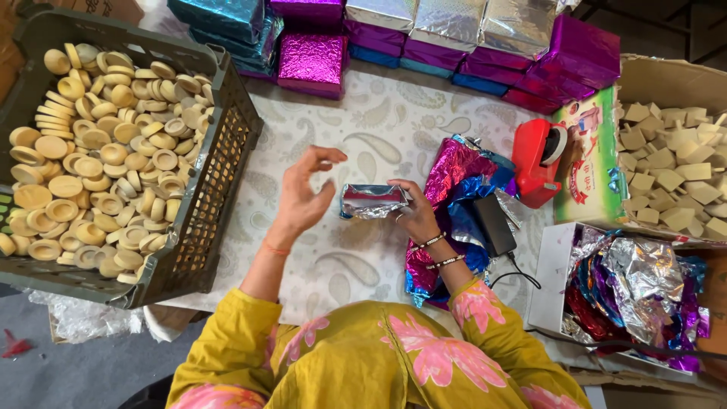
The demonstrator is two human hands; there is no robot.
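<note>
A small rectangular packet wrapped in crinkled silver foil (372, 201) lies with its long axis running left to right across the view, one end toward the left hand (307, 193), the other in the right hand (415, 212). Its wrapping is creased and shiny, with a pinkish-red tint along the top face and loose folds at the ends. The packet sits low over the paisley-patterned white tabletop (363, 129), near the middle of the scene. The right hand's fingers are clamped on the packet's right end; the left hand is just beside the other end, fingers spread apart and curled, not touching it. To the left stands a dark plastic crate (219, 163) heaped with round tan discs (98, 151). Beside the right hand lie loose magenta and blue foil sheets (454, 174), a black rectangular device (494, 224) and a red tape dispenser (539, 160). Wrapped foil blocks in purple, silver and blue (424, 38) line the far edge; a cardboard box of tan square pieces (674, 167) sits at right.
</note>
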